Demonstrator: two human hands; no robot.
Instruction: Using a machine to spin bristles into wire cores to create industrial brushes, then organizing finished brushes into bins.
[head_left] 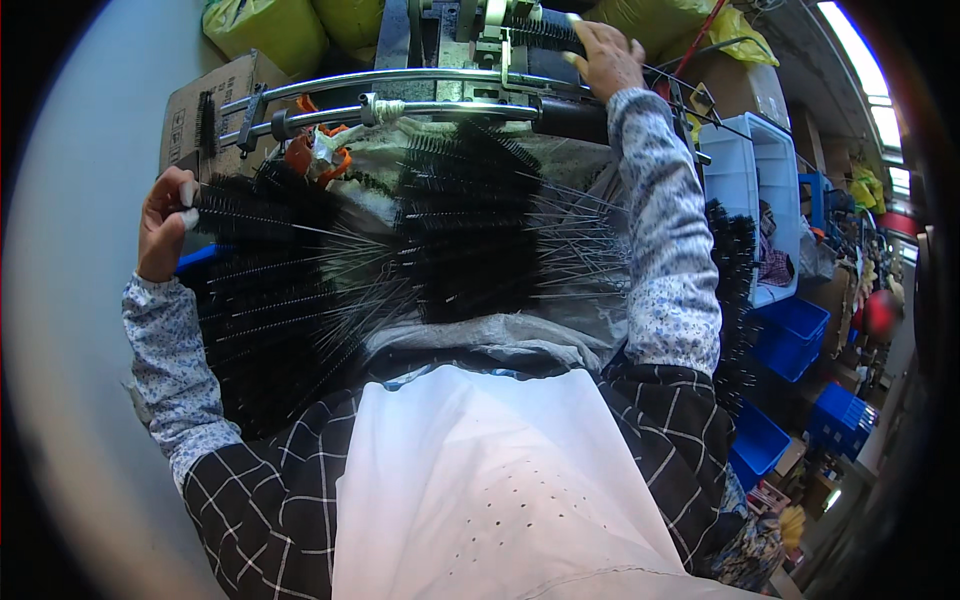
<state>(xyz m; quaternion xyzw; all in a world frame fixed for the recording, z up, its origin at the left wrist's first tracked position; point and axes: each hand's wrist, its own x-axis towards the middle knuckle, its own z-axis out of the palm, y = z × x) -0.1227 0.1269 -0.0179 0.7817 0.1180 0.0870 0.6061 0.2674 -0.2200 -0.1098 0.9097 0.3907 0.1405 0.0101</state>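
Observation:
At the far left, my left hand [165,225] is closed, pinching the end of a black-bristled wire brush [245,212] between thumb and fingers. Its bare wire stem points right, over a heap of similar brushes [265,305]. My right hand [608,60] reaches to the metal machine [455,40] at the top, thumb and forefinger around the end of another black-bristled brush [540,34] lying at the machine. A second pile of brushes [470,230] rests in the middle on pale sacking [490,335], with bare stems fanning out on both sides.
Two metal rails [400,76] cross in front of the machine. Orange-handled scissors [322,160] hang below them. A cardboard box [215,110] and yellow sacks [265,38] stand behind. To the right are a light blue crate [735,165], more black brushes [735,290] and blue bins [790,335].

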